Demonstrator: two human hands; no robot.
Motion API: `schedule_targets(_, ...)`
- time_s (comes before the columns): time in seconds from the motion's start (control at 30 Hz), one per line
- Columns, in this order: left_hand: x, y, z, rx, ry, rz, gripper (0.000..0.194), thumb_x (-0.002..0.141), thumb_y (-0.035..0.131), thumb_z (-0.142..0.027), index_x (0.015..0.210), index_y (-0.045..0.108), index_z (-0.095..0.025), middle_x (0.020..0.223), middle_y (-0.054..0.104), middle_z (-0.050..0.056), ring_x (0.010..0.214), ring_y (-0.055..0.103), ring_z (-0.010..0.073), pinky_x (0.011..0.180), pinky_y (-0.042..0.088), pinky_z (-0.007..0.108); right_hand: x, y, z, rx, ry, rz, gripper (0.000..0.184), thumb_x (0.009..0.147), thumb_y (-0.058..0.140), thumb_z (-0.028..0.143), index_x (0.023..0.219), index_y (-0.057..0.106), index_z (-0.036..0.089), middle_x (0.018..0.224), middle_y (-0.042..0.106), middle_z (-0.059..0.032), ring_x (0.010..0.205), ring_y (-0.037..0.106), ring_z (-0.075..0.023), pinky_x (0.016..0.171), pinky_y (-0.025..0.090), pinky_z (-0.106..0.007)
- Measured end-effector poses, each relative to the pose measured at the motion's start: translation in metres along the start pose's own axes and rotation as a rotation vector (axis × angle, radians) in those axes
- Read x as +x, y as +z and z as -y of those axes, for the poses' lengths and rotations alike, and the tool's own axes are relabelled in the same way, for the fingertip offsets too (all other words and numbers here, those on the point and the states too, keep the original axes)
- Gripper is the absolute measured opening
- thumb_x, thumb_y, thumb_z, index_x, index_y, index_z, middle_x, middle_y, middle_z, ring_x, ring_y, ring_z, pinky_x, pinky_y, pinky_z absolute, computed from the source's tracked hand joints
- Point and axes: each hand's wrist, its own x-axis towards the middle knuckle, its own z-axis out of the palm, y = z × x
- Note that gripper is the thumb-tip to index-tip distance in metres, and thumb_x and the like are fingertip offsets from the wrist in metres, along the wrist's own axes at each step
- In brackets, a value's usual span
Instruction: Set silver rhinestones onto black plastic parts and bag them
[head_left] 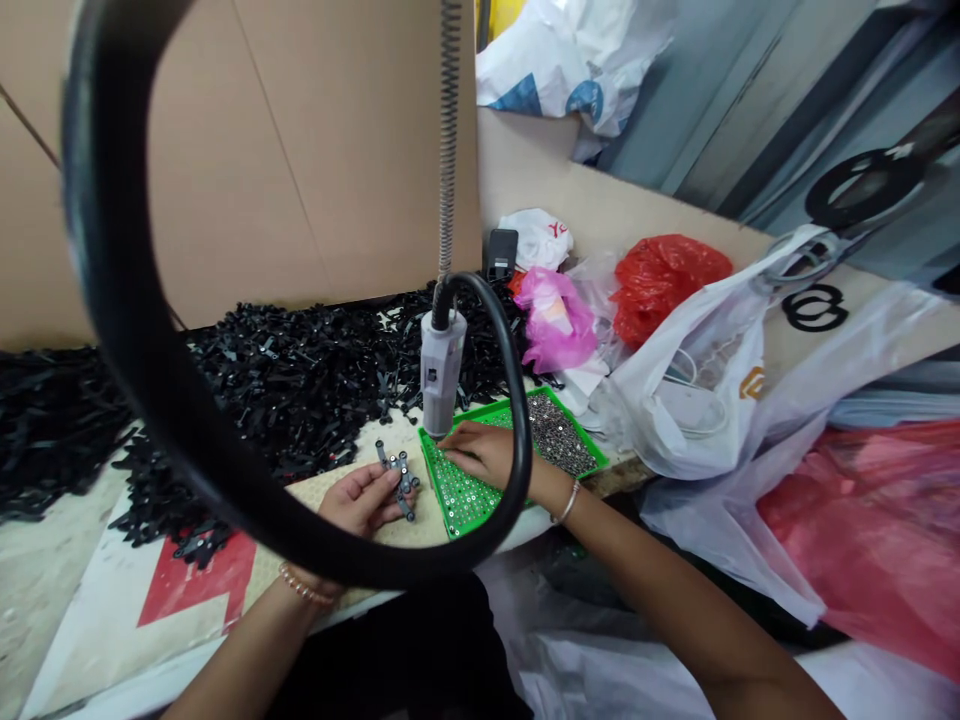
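**Hands at the screw tray, head view**

Your left hand lies palm up on the surface, fingers curled around a small cluster of dark grey plastic parts that rests on the fingertips. Your right hand lies palm down, fingers together and flat, on the green tray; whether it pinches anything cannot be told. The tray sits just right of the left hand; its near half shows rows of small screws, its far half a loose heap of screws. A grey electric screwdriver hangs upright, tip just above the tray's left corner, touching the right hand's fingers or nearly so. A pile of black plastic parts spreads behind both hands. Plastic bags crowd the right side.
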Motion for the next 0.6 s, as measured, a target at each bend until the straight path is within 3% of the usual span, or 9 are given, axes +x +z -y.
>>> schedule_targets(0.2,0.001,-0.002,0.002,-0.022,-0.005,-0.074,0.032,0.058,0.087,-0.024,0.08,0.066,-0.012,0.079,0.067,0.003,0.072,0.066,0.0165,0.062,0.056,0.021,0.012,0.002,0.007,-0.027,-0.004,-0.05,0.012,0.091,0.061,0.027,0.1,0.068,0.022,0.097,0.062,-0.0013,0.084,0.06,-0.0144,0.071,0.041,-0.022)
schedule_targets(0.33,0.002,-0.005,0.003,0.005,0.007,0.004,0.038,0.057,0.087,-0.033,0.081,0.068,-0.01,0.08,0.067,0.005,0.073,0.065,0.016,0.067,0.057,0.022,0.013,-0.004,0.018,-0.119,0.006,0.02,0.009,0.091,0.06,0.026,0.091,0.066,0.021,0.09,0.062,-0.0014,0.077,0.058,-0.0142,0.063,0.037,-0.022)
schedule_targets(0.6,0.001,-0.004,0.001,0.046,0.007,0.03,0.043,0.056,0.088,-0.037,0.081,0.067,-0.01,0.078,0.068,0.007,0.073,0.064,0.0163,0.067,0.056,0.022,0.016,-0.001,0.024,-0.108,0.058,-0.001,0.011,0.095,0.054,0.024,0.096,0.062,0.018,0.098,0.06,-0.0033,0.079,0.057,-0.014,0.069,0.04,-0.022)
